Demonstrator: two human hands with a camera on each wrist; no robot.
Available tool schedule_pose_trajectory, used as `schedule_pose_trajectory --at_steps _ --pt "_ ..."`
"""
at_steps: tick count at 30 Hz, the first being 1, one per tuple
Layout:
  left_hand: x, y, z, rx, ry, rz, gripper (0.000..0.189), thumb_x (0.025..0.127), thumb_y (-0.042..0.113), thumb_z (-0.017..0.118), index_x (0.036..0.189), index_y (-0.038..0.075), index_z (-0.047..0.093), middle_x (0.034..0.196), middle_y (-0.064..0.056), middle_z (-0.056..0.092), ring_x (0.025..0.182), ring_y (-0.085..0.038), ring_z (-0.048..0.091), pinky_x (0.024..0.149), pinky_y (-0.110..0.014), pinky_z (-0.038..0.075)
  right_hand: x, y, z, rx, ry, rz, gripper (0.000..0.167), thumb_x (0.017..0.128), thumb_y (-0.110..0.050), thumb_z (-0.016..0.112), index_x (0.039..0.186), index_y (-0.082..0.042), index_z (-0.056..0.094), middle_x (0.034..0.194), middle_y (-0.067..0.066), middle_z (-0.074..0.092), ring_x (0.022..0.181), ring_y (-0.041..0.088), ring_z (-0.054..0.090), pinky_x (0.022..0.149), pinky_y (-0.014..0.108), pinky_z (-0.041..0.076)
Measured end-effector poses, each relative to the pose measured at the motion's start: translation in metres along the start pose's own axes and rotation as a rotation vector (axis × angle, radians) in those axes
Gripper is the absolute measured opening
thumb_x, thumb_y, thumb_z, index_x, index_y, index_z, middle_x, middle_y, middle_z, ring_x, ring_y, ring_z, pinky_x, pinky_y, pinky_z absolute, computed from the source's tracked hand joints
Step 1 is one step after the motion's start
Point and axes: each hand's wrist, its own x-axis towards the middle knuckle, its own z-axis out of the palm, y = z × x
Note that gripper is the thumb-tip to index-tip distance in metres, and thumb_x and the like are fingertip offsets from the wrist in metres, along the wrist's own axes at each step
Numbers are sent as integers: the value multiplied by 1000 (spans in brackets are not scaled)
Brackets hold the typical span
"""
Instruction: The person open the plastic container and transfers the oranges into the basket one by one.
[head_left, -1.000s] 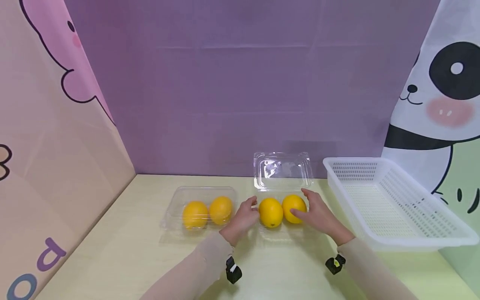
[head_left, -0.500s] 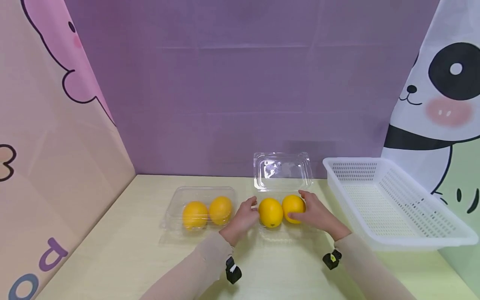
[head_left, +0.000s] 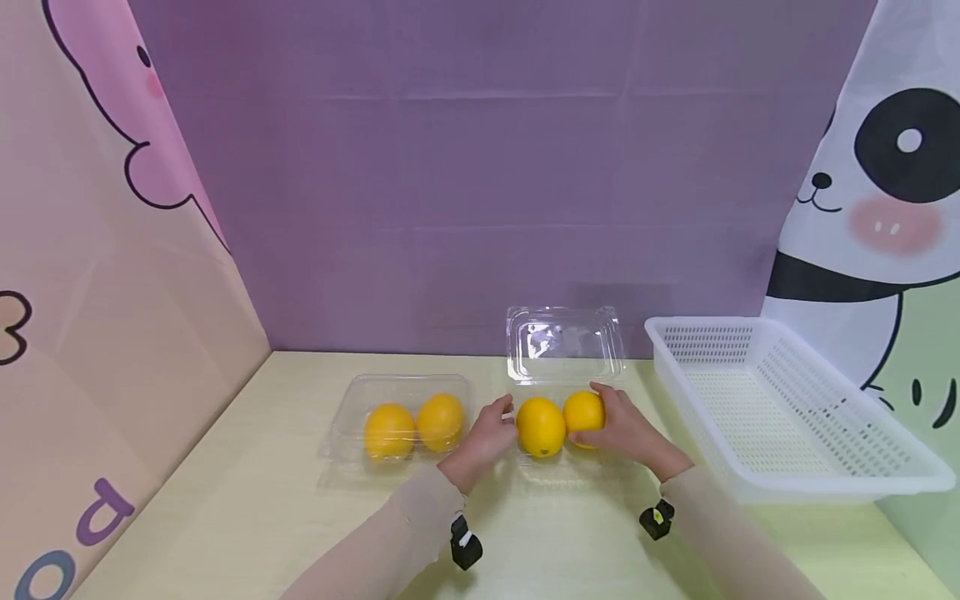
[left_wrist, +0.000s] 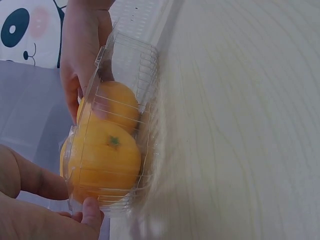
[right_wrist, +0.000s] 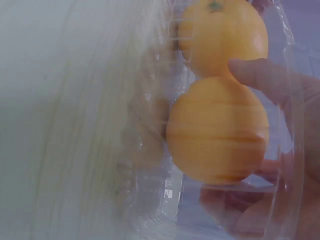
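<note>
Two oranges sit side by side in a clear plastic clamshell box (head_left: 555,472) whose lid (head_left: 564,346) stands raised at the back. My right hand (head_left: 628,427) grips the right orange (head_left: 582,414), thumb in front and fingers behind, partly seen through the box wall in the right wrist view. Beside it, the left orange (head_left: 542,427) shows its green stem end (left_wrist: 114,141) in the left wrist view. At the box's left edge, my left hand (head_left: 489,437) pinches the rim, thumb (left_wrist: 91,216) against the outer wall.
Left of my hands stands a second clamshell box (head_left: 408,383), lid down, with two oranges (head_left: 389,432) inside. A white perforated plastic basket (head_left: 847,482) occupies the table's right side. A purple cloth wall (head_left: 450,183) rises behind the table (head_left: 225,517).
My right hand has moved slightly left and closed further round the right orange. The left hand has stayed at the box's left edge.
</note>
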Motion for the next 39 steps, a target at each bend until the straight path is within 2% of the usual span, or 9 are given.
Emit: schedule_pose_trajectory --at_steps 6,15,25,39 --pt "0 -1 1 13 2 14 69 85 -8 45 152 -11 26 152 -30 35 137 -45 38 113 -54 33 0 -2 3 -29 -8 22 95 78 -33 85 147 8 34 133 34 43 109 41 54 99 58 45" --pt "2 -2 0 -17 1 20 72 82 -11 43 152 -13 25 151 -31 34 137 -46 38 113 -53 33 1 -4 3 -37 0 32 91 77 -30 85 144 9 37 130 33 46 108 40 54 98 57 46" --pt "2 -3 0 1 -3 14 70 85 -8 45 152 -11 25 153 -29 34 138 -44 38 113 -54 32 1 -2 4 -49 39 11 88 76 -30 85 141 9 41 127 31 50 106 39 55 96 55 48" --pt "3 -3 1 10 3 24 70 85 -8 44 152 -11 26 152 -30 35 139 -43 37 114 -53 31 1 -2 0 -46 82 -28 86 75 -29 85 140 8 42 125 31 51 101 38 57 91 55 51"
